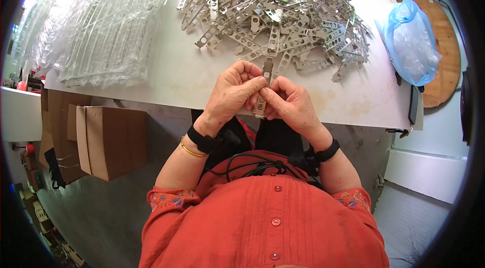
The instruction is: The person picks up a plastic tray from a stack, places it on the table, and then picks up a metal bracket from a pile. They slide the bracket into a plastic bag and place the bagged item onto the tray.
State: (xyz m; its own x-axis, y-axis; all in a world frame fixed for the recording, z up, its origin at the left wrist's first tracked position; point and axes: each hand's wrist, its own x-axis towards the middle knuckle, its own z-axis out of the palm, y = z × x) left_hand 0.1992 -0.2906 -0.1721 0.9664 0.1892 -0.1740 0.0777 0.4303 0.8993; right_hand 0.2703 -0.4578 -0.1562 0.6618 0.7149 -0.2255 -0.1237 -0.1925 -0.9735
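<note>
Above the near edge of a white desk (177, 77), a slim, perforated silver metal strip (267, 70) is pinched in the grips of the left hand (231, 88) and right hand (294, 106); it is best steadied lightly by its edges. Farther off, loose silver metal pieces (283, 20) are heaped.

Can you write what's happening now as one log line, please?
left hand: holding metal strip | right hand: holding same strip | metal pieces: piled on table | blue bag: at table's right edge

Free lane over the table (172, 68) between plastic trays (111, 35) and metal-strip heap (283, 15).
</note>
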